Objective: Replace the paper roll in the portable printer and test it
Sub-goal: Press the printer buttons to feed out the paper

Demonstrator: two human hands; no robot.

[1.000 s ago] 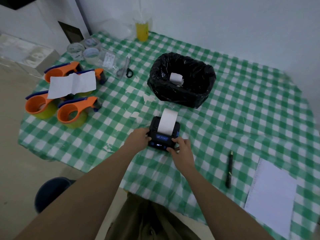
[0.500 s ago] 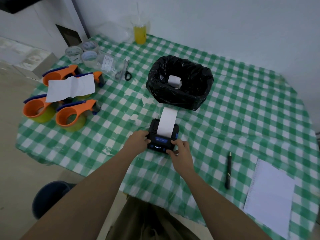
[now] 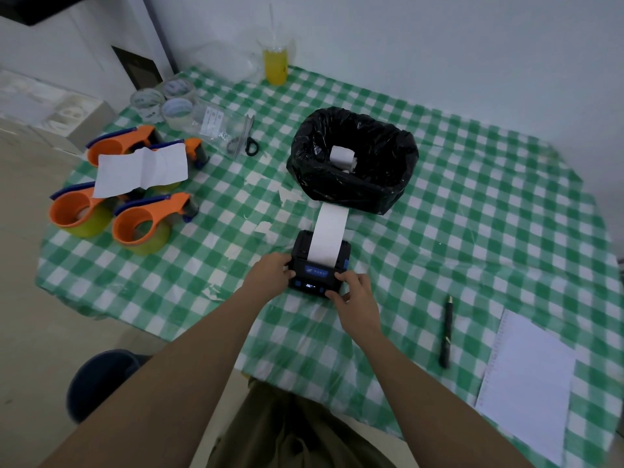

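Note:
A small black portable printer lies on the green checked tablecloth, its little display lit. A long white paper strip runs out of its slot and reaches the black bin bag behind it. My left hand grips the printer's left side. On the right front corner rests my right hand, with a fingertip on the front panel. A white paper roll lies inside the bag.
Three orange tape dispensers with a white sheet on them sit at the left. Tape rolls, scissors and a yellow drink are at the back. A pen and notepad lie right.
The paper strip has fed further out of the printer, now reaching the bin bag. Both hands stay on the printer.

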